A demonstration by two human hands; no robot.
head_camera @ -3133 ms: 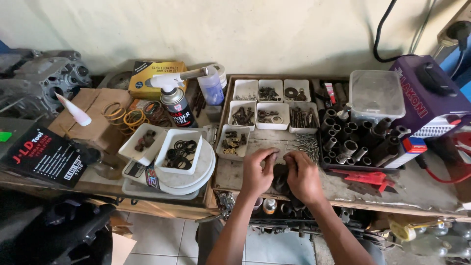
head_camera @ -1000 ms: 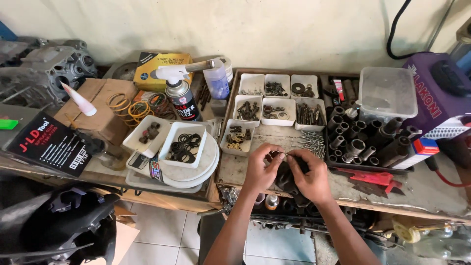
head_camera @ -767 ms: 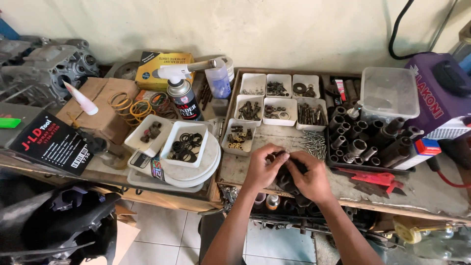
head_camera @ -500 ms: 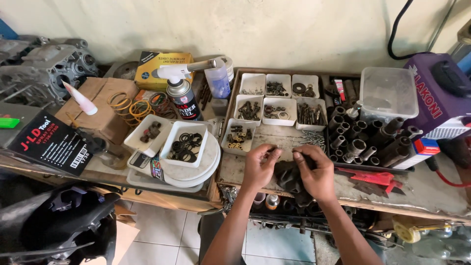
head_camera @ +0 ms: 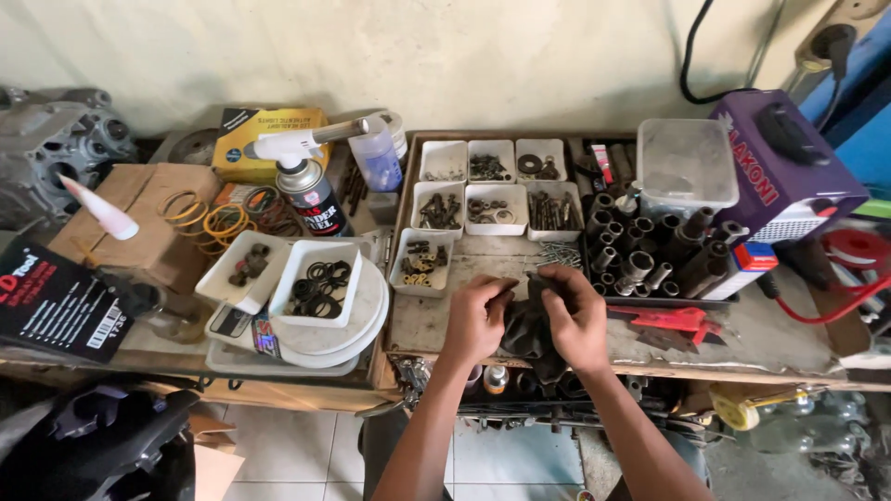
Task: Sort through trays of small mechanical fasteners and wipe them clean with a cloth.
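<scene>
My left hand and my right hand meet over the front of a grimy wooden tray. Between them they grip a dark, crumpled rubber piece, fingers curled around its top edge. A small heap of screws lies just beyond my right hand. A white bin of nuts stands just past my left hand.
Several white bins of small hardware fill the tray's back, with metal sockets to the right. A spray can with torch head, bins of black rings, a clear tub, a purple machine and red pliers surround them.
My hands have drawn closer together on the dark rubber piece, with fingers now curled over its top. The camera view has shifted slightly.
</scene>
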